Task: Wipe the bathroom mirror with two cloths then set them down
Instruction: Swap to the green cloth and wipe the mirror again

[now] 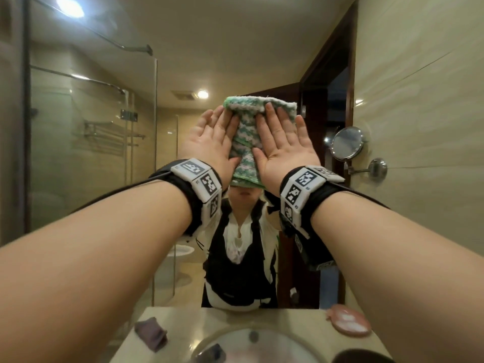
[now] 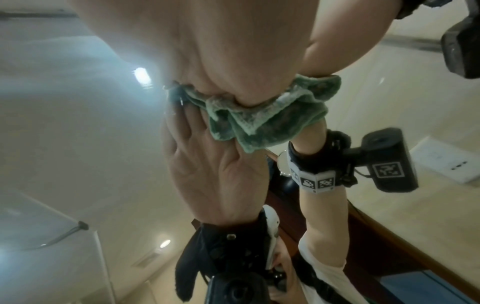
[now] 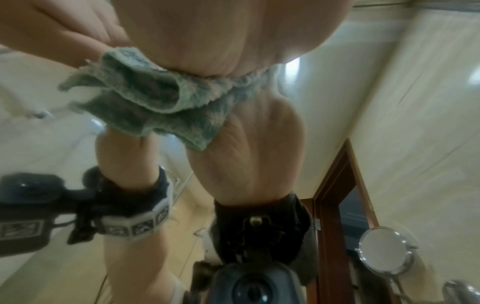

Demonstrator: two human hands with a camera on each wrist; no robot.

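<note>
A green-and-white patterned cloth [image 1: 246,142] lies flat against the bathroom mirror [image 1: 104,179] at about head height. My left hand [image 1: 212,137] presses on its left side with straight fingers. My right hand [image 1: 282,142] presses on its right side the same way, fingertips near the cloth's top edge. In the left wrist view the cloth [image 2: 259,115] bunches under my palm [image 2: 207,51], with its reflection below. The right wrist view shows the folded cloth [image 3: 145,98] under my right palm [image 3: 233,35]. A purple cloth [image 1: 151,334] lies on the counter at lower left.
Below the mirror a beige counter [image 1: 301,320] holds a round sink [image 1: 251,347] and a pink soap dish [image 1: 349,323]. A round swing-arm mirror [image 1: 347,144] sticks out from the tiled right wall. The big mirror reflects a glass shower screen and a person's torso.
</note>
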